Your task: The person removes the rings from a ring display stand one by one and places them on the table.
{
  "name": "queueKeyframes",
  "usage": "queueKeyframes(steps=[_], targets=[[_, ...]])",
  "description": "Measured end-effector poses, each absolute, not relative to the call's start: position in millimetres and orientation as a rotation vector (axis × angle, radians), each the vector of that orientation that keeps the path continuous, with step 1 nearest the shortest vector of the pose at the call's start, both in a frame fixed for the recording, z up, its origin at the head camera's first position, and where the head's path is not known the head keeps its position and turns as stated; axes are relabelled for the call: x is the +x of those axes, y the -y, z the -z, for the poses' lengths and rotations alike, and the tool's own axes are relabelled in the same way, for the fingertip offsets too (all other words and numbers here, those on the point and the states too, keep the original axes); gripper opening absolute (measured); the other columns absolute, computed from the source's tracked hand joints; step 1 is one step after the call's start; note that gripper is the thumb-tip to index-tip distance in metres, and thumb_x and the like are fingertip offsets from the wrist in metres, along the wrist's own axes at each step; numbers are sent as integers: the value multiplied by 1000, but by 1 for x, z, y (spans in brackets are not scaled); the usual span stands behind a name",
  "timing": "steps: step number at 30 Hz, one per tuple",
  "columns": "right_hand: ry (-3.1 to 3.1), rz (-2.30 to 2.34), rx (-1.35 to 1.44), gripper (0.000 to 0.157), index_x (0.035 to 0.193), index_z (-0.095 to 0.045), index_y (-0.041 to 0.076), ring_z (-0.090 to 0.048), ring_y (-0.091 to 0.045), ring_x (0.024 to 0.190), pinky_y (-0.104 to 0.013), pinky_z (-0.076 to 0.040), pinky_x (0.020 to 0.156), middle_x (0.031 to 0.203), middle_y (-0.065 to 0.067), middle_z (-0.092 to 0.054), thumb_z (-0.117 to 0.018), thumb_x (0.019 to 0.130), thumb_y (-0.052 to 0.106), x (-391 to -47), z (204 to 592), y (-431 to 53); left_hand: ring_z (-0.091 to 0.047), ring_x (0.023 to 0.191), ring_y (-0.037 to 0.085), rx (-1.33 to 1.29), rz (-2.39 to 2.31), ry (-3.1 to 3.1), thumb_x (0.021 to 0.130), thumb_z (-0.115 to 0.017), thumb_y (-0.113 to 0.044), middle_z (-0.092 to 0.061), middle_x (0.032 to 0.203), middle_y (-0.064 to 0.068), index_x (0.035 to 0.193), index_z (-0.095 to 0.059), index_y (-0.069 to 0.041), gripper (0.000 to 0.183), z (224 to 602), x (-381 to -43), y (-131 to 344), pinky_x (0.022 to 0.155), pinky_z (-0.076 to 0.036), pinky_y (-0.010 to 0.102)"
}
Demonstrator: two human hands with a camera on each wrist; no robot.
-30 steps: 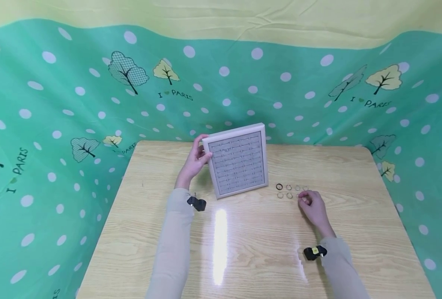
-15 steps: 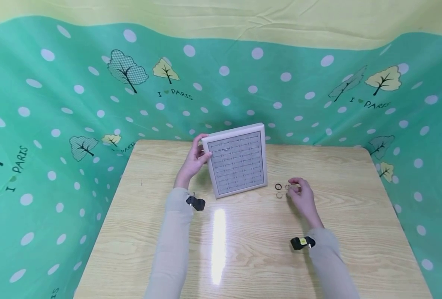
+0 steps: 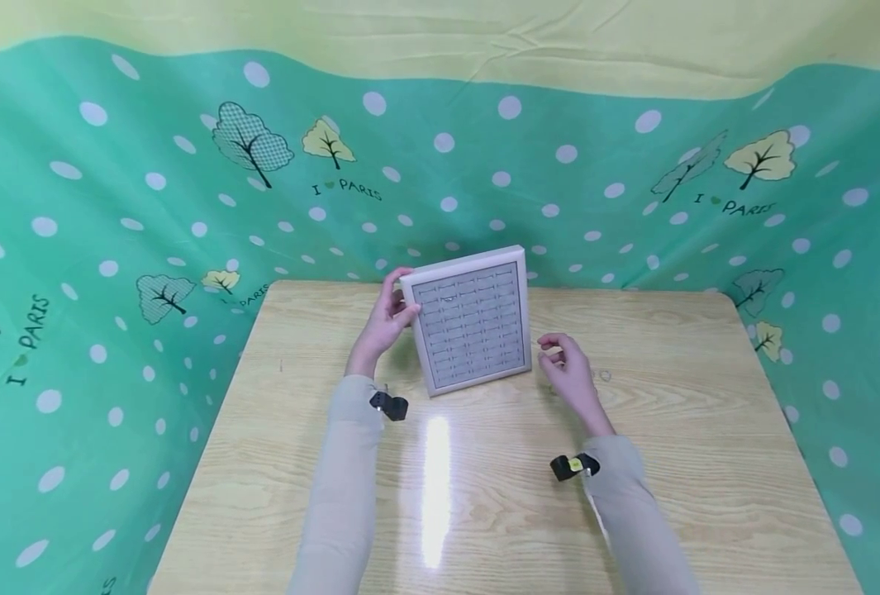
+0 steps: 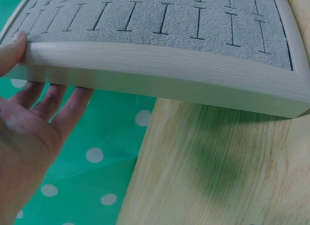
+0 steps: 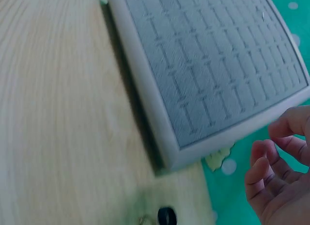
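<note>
A ring display tray [image 3: 473,326] with a pale frame and grey slotted padding stands tilted up near the back of the table. My left hand [image 3: 383,324] holds its upper left side, thumb on the front, fingers [image 4: 72,106] behind the frame. One small ring [image 3: 449,298] sits in a slot near the top. Beside the tray's lower right edge is my right hand [image 3: 569,376], fingers curled inward and apart from the tray. Whether a ring is between its fingertips cannot be made out. A black ring [image 5: 167,216] and a gold-toned ring [image 5: 146,220] lie below the tray's corner.
A silvery ring [image 3: 606,376] lies on the wooden table [image 3: 677,413] to the right of my right hand; other rings are hidden by that hand and arm. Behind the table hangs a green dotted cloth [image 3: 410,190]. A bright light reflection [image 3: 435,487] crosses the tabletop.
My right hand has moved left, away from the rings' right end, to beside the tray, and it now covers several rings. My left hand and the tray have stayed put.
</note>
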State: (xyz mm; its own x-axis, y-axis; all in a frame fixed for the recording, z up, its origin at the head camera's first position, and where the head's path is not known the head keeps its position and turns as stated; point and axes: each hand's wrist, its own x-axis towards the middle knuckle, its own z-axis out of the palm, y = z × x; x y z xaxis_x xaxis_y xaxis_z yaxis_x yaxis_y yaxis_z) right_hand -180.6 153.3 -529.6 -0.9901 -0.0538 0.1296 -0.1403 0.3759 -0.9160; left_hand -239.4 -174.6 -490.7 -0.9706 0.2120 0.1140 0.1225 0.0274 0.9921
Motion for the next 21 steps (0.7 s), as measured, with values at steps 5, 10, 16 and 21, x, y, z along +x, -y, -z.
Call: queueKeyframes(steps=[5, 10, 16, 21], targets=[[2511, -1766, 223, 26, 111, -55, -15, -56, -38, 82, -16, -46, 63, 106, -31, -55, -52, 85, -14, -177, 494, -133, -57, 107, 41, 368, -2110, -2232, 94, -52, 7, -52, 125, 27, 146, -27, -19, 62, 492, -239, 174, 83, -55, 47], [2489, -1768, 311, 26, 111, -57, -13, -56, -33, 82, -17, -46, 63, 107, -27, -56, -54, 86, -12, -189, 500, -119, -57, 107, 40, 344, -2099, -2239, 94, -52, 6, -53, 126, 26, 146, -28, -21, 63, 492, -239, 174, 84, -55, 47], [2482, -1689, 446, 23, 108, -59, -6, -55, -24, 77, -21, -48, 64, 103, -18, -57, -58, 85, -9, -206, 507, -102, -55, 110, 42, 315, -2106, -2199, 95, -52, 5, -50, 128, 28, 147, -28, -24, 64, 490, -239, 174, 86, -53, 48], [2486, -1654, 483, 22, 107, -60, -4, -55, -23, 79, -25, -49, 66, 104, -15, -57, -58, 85, -6, -213, 495, -89, -54, 111, 44, 329, -2110, -2182, 94, -51, 8, -49, 129, 30, 147, -26, -16, 64, 480, -234, 173, 86, -53, 48]])
